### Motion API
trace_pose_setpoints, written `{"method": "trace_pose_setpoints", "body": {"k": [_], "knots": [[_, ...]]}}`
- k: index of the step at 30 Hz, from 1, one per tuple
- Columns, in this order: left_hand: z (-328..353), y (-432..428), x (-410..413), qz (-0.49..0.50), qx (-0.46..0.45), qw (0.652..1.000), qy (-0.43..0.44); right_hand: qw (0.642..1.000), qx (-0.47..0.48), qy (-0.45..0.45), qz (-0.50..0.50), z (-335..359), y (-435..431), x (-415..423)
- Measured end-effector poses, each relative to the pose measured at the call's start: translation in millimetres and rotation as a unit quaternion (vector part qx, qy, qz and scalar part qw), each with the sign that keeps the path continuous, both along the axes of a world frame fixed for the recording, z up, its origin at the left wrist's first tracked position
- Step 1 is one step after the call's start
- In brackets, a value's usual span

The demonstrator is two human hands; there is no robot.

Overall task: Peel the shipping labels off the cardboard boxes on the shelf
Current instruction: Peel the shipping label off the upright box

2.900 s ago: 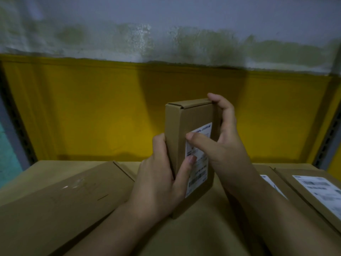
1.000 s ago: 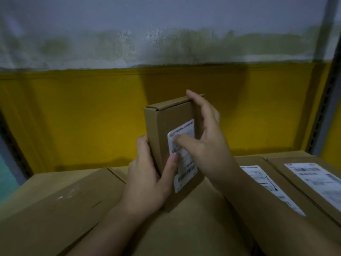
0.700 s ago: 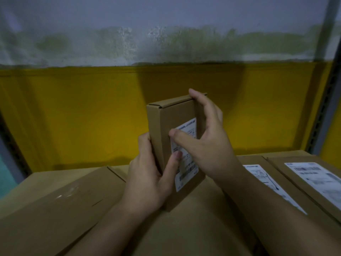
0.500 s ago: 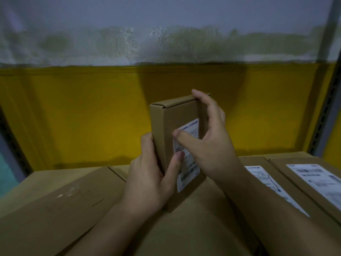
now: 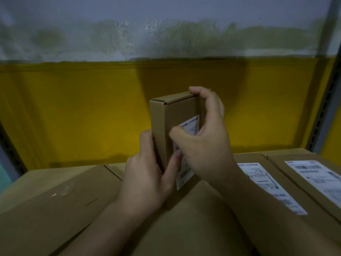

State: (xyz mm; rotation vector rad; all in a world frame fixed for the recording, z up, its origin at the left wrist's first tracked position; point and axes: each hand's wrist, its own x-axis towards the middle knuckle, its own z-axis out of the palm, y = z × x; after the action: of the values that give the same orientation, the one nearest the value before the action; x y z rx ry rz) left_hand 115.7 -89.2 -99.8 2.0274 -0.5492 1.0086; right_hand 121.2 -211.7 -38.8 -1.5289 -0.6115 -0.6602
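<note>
While gripped upright, tan box [image 5: 171,111] (white label [image 5: 191,124])

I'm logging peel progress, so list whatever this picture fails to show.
Head view: the middle of the label on the upright box is hidden by the right hand; whether any corner has lifted cannot be told.
Its print is too dim and blurred to read.
The left hand covers the box's lower left side.
The far-right label is cut off by the picture's right edge.

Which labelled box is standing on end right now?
The small box held by the left hand and right hand; the middle box and far-right box lie flat.
</note>
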Motion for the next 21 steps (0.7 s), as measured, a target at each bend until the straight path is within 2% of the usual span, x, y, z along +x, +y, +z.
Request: {"method": "trace_pose_setpoints", "body": {"k": [7, 14, 18, 21], "knots": [[-0.8, -1.0, 0.9, -0.004, 0.003, 1.000, -0.010, 1.000, -0.019, 0.004, -0.014, 2.1, -3.3, -2.4], [1.8, -2.4, -1.6, 0.001, -0.014, 0.999, 0.034, 0.993, -0.068, 0.003, -0.093, -0.8, -2.7, -1.0], [1.4, -5.2, -2.1, -0.010, 0.005, 0.999, 0.033, 0.970, -0.117, -0.090, -0.193, -6.2, 2.2, -1.8], [2.0, -4.6, -1.7, -0.016, -0.021, 0.998, 0.056, 0.968, -0.150, -0.085, -0.183, -7.1, -3.9, 1.2]]}}
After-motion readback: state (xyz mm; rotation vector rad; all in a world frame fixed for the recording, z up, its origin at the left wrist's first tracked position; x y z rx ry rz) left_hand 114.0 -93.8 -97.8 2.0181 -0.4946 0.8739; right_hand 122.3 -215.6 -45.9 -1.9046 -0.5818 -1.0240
